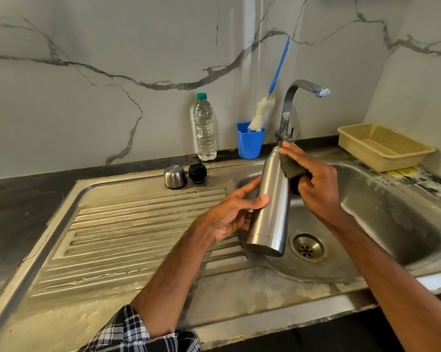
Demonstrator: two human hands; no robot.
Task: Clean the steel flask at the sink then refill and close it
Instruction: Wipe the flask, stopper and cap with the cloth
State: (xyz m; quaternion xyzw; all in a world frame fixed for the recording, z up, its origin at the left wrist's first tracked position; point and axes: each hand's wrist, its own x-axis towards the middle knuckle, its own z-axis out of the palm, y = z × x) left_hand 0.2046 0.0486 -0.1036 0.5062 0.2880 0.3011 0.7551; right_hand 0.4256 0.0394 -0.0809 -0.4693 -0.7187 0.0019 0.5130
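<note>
steel flask (272, 199) is gripped round its middle by the left hand (229, 217), thumb in front, fingers curled behind, while the right hand (313, 184) clutches a dark scrub pad (289, 166) and presses it to the flask's upper side. it hangs tilted above the sink basin (392, 212), base near the drain (308, 247), neck by the tap (290, 105). a steel cap (175, 176) and a black stopper (197, 173) stand side by side on the drainboard (138, 224), near a water bottle (204, 128).
</note>
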